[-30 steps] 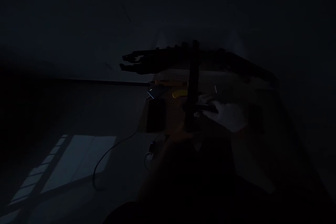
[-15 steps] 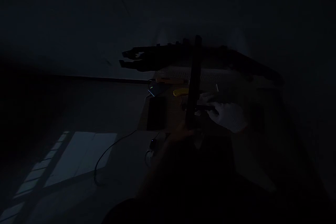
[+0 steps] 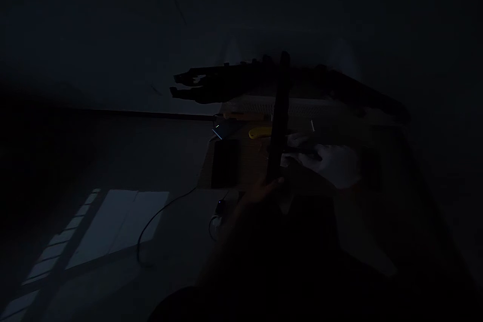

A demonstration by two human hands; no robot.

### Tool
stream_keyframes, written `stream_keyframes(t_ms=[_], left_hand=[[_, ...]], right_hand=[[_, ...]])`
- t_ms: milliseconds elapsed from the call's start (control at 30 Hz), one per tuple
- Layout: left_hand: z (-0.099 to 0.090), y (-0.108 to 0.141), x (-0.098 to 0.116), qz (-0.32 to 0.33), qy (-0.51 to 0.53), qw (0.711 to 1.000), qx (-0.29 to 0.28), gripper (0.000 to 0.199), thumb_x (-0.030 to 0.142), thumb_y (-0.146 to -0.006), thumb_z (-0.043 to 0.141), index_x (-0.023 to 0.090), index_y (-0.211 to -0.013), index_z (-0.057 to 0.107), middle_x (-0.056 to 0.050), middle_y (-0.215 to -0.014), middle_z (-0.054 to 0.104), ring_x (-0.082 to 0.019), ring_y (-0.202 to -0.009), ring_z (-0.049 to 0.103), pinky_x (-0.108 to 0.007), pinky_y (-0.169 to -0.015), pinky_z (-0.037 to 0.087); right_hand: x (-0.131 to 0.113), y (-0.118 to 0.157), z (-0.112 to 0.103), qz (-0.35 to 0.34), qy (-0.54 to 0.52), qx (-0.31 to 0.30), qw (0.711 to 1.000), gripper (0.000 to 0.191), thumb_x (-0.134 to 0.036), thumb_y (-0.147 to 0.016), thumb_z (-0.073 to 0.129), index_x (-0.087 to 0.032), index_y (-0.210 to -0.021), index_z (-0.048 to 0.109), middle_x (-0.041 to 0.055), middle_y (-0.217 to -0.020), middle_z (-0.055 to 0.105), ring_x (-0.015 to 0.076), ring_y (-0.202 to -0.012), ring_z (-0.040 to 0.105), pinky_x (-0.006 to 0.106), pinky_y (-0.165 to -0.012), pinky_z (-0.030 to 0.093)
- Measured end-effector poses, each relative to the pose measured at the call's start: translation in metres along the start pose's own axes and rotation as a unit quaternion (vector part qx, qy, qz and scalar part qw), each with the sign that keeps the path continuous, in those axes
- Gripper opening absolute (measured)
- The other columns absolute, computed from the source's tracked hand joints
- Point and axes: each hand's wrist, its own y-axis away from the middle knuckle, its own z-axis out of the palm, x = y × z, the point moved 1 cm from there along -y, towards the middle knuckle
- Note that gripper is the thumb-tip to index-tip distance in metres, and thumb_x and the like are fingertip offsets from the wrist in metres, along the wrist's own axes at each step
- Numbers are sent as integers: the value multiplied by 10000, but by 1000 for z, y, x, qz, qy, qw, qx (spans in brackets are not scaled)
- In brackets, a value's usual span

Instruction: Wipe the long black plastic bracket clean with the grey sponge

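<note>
The picture is very dark. My left hand (image 3: 262, 190) is closed around the lower end of a long dark bar (image 3: 279, 110), which stands nearly upright in view. My right hand (image 3: 337, 163), in what looks like a white glove, is closed on a slim dark tool (image 3: 305, 152) whose kind I cannot make out. The tool points left at the bar; whether its tip touches the bar is hidden in shadow. Beyond the bar, a long dark part with two prongs at its left end (image 3: 222, 83) lies crosswise.
On a wooden board (image 3: 249, 161) lie a yellow-handled tool (image 3: 259, 133), an orange object (image 3: 245, 116), a lit device (image 3: 223, 130) and a dark flat rectangle (image 3: 225, 163). A black cable (image 3: 156, 216) curves over the floor near a small lit plug (image 3: 220, 206). Sunlight patches (image 3: 116, 226) fall at left.
My right hand has moved slightly right and up with the slim tool. The bar and my left hand stay almost in place; the left thumb shows more clearly.
</note>
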Motion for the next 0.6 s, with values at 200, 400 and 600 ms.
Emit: stream_keyframes(t_ms=[200, 400, 600], left_hand=[[-2, -1, -1, -19, 3, 1000, 9, 415, 405, -864, 825, 103, -1119, 696, -120, -1016, 759, -199, -931, 703, -321, -829, 579], [1, -1, 0, -40, 6, 999, 3, 338, 386, -946, 736, 109, -1136, 692, -76, -1044, 744, -206, -920, 713, -369, -822, 598], [4, 2, 6, -35, 22, 999, 6, 379, 393, -999, 661, 155, -1294, 641, -97, -1277, 668, -242, -1085, 684, -437, -916, 609]], right_hand=[[12, -14, -5, 6, 5, 20, 1000, 608, -627, -992, 415, -182, -1099, 815, 97, -910, 789, 235, -801, 685, 345, -717, 425], [16, -30, 0, -18, 70, 7, 997, 684, -629, -1021, 332, -123, -1071, 790, 145, -905, 766, 227, -743, 656, 337, -656, 360], [8, -34, 0, -41, 63, -39, 996, 604, -610, -1001, 404, -149, -1193, 744, 125, -907, 766, 250, -773, 663, 336, -661, 349]])
